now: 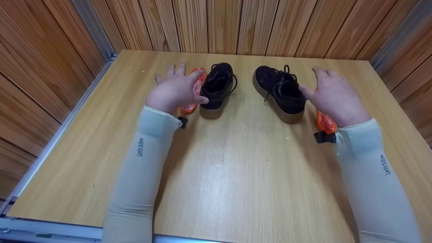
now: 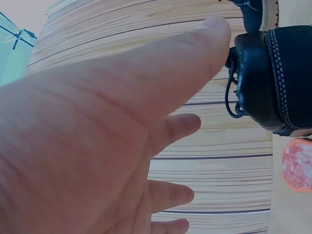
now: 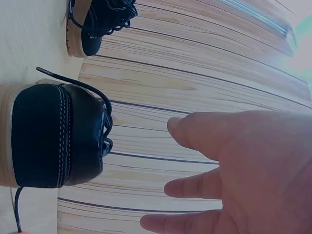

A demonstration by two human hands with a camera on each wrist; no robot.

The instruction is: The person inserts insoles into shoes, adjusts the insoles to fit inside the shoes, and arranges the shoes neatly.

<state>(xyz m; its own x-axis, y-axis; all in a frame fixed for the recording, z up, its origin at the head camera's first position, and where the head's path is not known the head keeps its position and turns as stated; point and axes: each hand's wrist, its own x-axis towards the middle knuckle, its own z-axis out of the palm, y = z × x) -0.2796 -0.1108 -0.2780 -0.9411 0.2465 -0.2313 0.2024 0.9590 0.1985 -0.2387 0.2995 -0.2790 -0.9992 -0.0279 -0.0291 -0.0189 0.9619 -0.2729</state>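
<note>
Two black shoes with tan soles stand side by side at the back of the wooden table [image 1: 236, 168]. My left hand [image 1: 175, 89] hovers open just left of the left shoe [image 1: 217, 89], its thumb close to the shoe's side. An orange insole [image 1: 195, 87] lies under that hand, partly hidden. My right hand [image 1: 332, 96] is spread open just right of the right shoe [image 1: 280, 92], thumb near its heel. A second orange insole [image 1: 325, 123] peeks out below that wrist. The wrist views show the left shoe [image 2: 268, 78], the right shoe [image 3: 53, 136] and bare open palms.
Wood-panelled walls [image 1: 216, 23] close the table in at the back and both sides. A metal rail [image 1: 50, 141] runs along the left edge and the near edge. Bare tabletop stretches between my forearms.
</note>
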